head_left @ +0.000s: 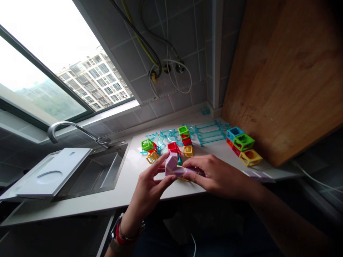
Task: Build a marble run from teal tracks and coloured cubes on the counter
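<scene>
Item: pale lilac folded piece (175,167), box-like at its left end and flatter to the right, held just above the front edge of the white countertop (128,178). Left hand (150,189): fingers narrow, thumb and forefinger pinching the raised left end from both sides. Right hand (214,175): fingers curled over and pressing the flatter right part, holding it down (whether it rests on the counter or hangs slightly clear cannot be told). A yellow edge shows beneath the piece. Behind it, near: small open-frame cubes, namely a green cube (147,144), a red cube (173,146), an orange-yellow cube (188,151) and a green-over-red pair (184,134). Further back, clear turquoise track pieces (211,134) lie flat. To the right, a stack of blue, green, red and yellow cubes (242,144) stands against a leaning wooden board (281,78). To the left, well apart: sink (107,171) with white tray (53,171) and tap (69,128). Handling note: the fold seems best worked with the right hand steadying the flat part while the left shapes the corner, with light pressure so the thin panels do not crease or spring apart.
</scene>
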`<state>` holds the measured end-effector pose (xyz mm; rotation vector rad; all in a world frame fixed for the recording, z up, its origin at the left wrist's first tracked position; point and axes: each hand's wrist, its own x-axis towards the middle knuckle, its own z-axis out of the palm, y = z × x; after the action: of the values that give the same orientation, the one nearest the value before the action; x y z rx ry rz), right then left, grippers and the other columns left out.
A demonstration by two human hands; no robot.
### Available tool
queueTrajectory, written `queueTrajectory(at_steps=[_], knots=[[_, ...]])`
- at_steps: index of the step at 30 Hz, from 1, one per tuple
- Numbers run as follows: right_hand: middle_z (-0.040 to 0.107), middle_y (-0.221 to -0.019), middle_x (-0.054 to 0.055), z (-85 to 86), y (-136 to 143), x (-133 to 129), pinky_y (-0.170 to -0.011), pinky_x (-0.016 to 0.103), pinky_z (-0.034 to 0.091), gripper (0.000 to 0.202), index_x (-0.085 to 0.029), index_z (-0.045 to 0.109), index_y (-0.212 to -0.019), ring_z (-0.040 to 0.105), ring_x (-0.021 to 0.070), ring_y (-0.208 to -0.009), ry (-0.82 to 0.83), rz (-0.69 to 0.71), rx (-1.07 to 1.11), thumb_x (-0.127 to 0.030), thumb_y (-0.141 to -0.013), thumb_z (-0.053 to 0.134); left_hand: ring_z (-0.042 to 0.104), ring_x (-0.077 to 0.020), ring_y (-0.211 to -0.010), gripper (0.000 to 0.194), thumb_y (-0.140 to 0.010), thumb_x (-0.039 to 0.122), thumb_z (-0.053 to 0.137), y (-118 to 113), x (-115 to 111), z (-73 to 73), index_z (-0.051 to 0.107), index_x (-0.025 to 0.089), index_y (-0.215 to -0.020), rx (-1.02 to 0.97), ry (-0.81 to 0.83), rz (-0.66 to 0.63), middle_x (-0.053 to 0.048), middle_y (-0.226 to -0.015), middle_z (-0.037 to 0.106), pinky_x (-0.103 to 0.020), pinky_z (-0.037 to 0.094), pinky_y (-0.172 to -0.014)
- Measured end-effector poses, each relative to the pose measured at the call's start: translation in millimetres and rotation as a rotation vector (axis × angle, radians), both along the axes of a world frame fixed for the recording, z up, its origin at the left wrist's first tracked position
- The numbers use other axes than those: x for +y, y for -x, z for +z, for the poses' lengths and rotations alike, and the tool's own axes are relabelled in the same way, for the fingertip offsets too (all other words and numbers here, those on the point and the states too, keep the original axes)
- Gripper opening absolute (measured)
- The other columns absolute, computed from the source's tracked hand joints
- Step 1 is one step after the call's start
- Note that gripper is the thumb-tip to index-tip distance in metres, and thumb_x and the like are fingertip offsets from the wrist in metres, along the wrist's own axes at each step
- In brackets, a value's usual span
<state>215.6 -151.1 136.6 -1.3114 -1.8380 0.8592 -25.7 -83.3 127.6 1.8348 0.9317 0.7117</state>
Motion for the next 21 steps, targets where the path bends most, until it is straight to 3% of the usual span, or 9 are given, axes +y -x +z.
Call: queueTrajectory(at_steps=[4,7,9,12,18,21], knots=[[0.069,-0.083,0.002,-3.6,-1.0,4.5,-0.066,0.027,0.041,0.036,-0.020,0.072,-0.102,0.060,0.0159,-0.075,0.077,0.081,0.147,-0.049,-0.107,0.051,0.067,-0.0213,-0.098,0.057,-0.084,0.036,0.084,2.6,2.0,3.3,0.067,0.034,-0.139,0.101,-0.353,0.119,-0.007,-0.115,0.063,-0.033,0.066,-0.076],[0.062,-0.075,0.000,-9.5,-1.4,8.7,-0.060,0.026,0.041,0.046,-0.018,0.069,-0.098,0.056,0.0138,-0.067,0.154,0.167,0.274,-0.056,-0.108,0.044,0.062,-0.0282,-0.120,0.059,-0.078,0.032,0.090,4.7,1.2,6.3,0.071,0.034,-0.134,0.036,-0.469,0.108,-0.009,-0.132,0.059,-0.040,0.061,-0.096],[0.061,-0.075,0.001,-13.5,-0.1,10.2,-0.060,0.026,0.042,0.052,-0.016,0.065,-0.092,0.055,0.0131,-0.064,0.186,0.220,0.350,-0.059,-0.108,0.040,0.055,-0.0327,-0.135,0.070,-0.076,0.030,0.091,5.1,-1.9,8.3,0.065,0.035,-0.141,-0.064,-0.337,-0.008,-0.010,-0.147,0.055,-0.042,0.056,-0.107],[0.062,-0.077,0.002,-17.7,2.9,10.6,-0.061,0.026,0.043,0.055,-0.016,0.062,-0.087,0.055,0.0127,-0.065,0.196,0.256,0.409,-0.061,-0.108,0.038,0.056,-0.0341,-0.137,0.080,-0.078,0.027,0.090,4.4,-9.3,12.1,0.056,0.034,-0.151,-0.178,-0.117,-0.124,-0.012,-0.157,0.051,-0.039,0.055,-0.107],[0.067,-0.082,0.005,-19.0,5.2,9.4,-0.055,0.024,0.043,0.055,-0.014,0.066,-0.101,0.055,0.0123,-0.061,0.206,0.256,0.434,-0.061,-0.108,0.038,0.072,-0.0294,-0.111,0.047,-0.101,0.037,0.064,4.1,-10.5,21.2,0.062,0.025,-0.146,-0.272,0.236,-0.079,-0.016,-0.146,0.063,-0.038,0.064,-0.090],[0.069,-0.085,0.006,-18.7,5.2,9.1,-0.054,0.024,0.042,0.055,-0.014,0.068,-0.103,0.055,0.0124,-0.061,0.211,0.254,0.412,-0.061,-0.107,0.040,0.076,-0.0251,-0.096,0.040,-0.099,0.038,0.066,3.8,-2.2,19.7,0.069,0.024,-0.136,-0.306,0.403,-0.045,-0.013,-0.126,0.074,-0.037,0.066,-0.082]])
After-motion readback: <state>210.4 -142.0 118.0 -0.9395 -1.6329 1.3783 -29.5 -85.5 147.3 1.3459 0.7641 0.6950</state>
